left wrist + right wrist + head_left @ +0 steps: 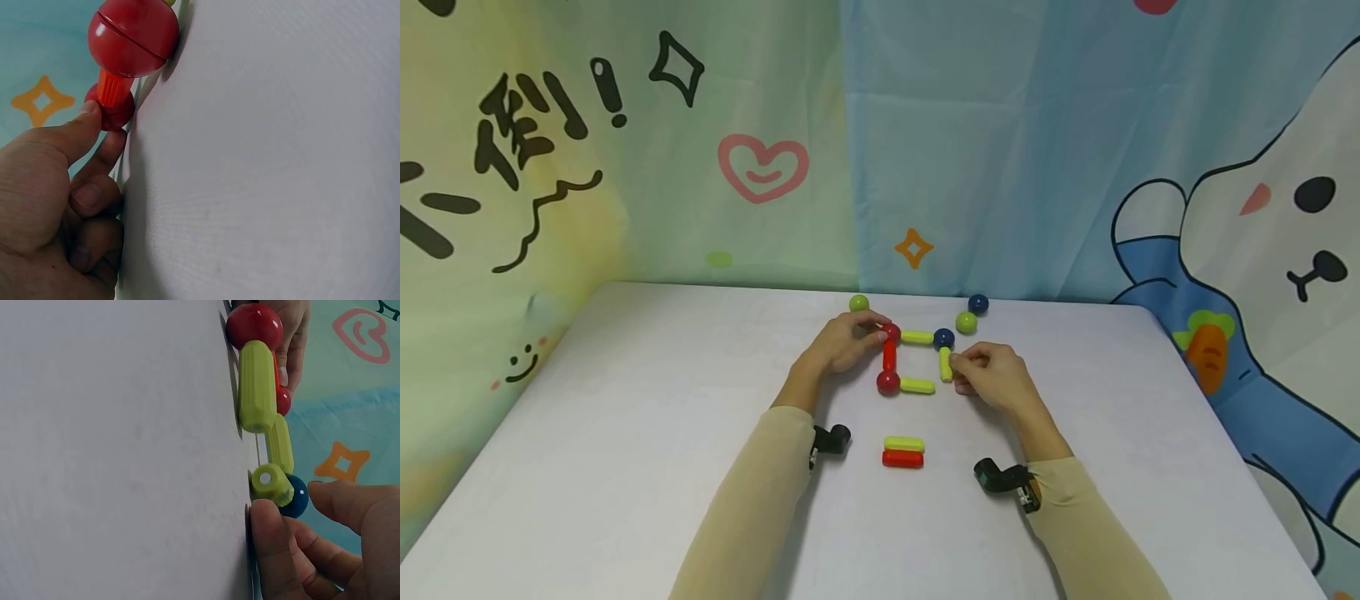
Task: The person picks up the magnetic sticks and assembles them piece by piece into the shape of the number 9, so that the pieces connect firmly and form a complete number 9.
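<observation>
A frame of magnetic rods and balls lies on the table. Its left side is a red rod [890,356] between a far red ball [891,332] and a near red ball [888,382]. My left hand [848,342] pinches the far ball between thumb and finger. A yellow-green rod [917,337] links that ball to a dark blue ball [943,338]; another yellow-green rod [917,386] extends from the near ball. Beside a third yellow-green rod [946,365], attached to the blue ball, is my right hand [996,375]. In the right wrist view its thumb and finger stand apart, a fingertip [267,515] close against this rod.
Nearer me, a loose yellow-green rod [904,443] lies alongside a red rod [903,459]. Behind the frame are a green ball [859,302], another green ball [966,322] and a blue ball [978,304]. A printed curtain [985,167] hangs behind the white table [662,433].
</observation>
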A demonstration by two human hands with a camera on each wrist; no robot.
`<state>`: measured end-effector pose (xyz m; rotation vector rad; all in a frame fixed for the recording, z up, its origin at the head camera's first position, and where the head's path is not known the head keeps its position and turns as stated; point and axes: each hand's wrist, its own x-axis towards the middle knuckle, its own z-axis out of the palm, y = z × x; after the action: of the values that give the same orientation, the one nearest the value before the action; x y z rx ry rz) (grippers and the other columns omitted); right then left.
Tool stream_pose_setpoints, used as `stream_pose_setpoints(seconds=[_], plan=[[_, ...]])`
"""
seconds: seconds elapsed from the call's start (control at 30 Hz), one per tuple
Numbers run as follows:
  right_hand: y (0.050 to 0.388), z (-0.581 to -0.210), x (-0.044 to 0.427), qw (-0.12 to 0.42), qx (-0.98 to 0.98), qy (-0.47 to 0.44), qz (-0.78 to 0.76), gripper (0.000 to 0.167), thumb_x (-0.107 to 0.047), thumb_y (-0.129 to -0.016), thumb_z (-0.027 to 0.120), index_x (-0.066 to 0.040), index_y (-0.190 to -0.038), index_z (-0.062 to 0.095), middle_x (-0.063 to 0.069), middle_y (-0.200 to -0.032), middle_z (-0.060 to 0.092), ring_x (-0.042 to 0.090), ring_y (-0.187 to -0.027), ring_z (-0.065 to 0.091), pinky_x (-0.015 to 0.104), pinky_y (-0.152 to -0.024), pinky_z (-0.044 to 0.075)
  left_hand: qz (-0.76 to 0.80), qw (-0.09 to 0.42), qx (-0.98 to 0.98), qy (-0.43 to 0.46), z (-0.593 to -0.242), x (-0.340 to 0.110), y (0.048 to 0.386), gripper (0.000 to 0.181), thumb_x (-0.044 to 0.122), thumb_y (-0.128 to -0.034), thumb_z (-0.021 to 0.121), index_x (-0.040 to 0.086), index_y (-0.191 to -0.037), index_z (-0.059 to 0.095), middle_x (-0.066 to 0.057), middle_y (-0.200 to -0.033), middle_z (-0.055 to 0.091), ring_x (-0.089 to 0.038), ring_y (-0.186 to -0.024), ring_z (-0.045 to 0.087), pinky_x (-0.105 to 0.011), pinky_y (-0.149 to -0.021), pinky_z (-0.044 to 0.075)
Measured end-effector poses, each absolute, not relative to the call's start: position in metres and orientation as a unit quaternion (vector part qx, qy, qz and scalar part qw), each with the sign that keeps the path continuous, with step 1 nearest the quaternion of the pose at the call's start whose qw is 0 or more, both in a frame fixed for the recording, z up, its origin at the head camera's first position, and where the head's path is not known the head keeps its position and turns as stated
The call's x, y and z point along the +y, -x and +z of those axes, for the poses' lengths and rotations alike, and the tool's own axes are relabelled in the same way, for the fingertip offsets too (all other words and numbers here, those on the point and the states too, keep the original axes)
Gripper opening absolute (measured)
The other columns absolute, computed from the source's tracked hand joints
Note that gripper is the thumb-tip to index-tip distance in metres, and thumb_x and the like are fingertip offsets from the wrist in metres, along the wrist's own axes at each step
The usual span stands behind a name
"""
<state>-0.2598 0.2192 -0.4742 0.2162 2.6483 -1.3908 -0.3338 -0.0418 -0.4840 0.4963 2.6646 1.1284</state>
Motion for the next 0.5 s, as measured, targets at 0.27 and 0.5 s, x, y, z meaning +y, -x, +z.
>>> stream_pose_setpoints(seconds=[0.27,0.5], plan=[[0.263,-0.470,0.229,0.063,0.894,-0.063,-0.438,0.036,-0.034,-0.103,0.063,0.000,-0.115,0.068,0.009,-0.090,0.072,0.010,-0.073,0.072,0.026,-0.076,0.058,0.384,0.100,0.904,-0.160,-0.487,-0.042,0.334,0.033,0.032,-0.1033,0.062,0.025,-0.136,0.065,-0.003,-0.128,0.066,-0.025,-0.131,0.055,-0.048,-0.116,0.038],[0.268,-0.471,0.236,0.006,0.914,-0.030,-0.405,0.032,-0.034,-0.101,0.063,-0.003,-0.108,0.070,0.009,-0.085,0.073,0.014,-0.072,0.068,0.028,-0.072,0.052,0.392,0.104,0.902,-0.150,-0.487,-0.040,0.333,0.034,0.033,-0.1027,0.062,0.026,-0.136,0.065,-0.002,-0.128,0.066,-0.025,-0.129,0.055,-0.048,-0.115,0.040]])
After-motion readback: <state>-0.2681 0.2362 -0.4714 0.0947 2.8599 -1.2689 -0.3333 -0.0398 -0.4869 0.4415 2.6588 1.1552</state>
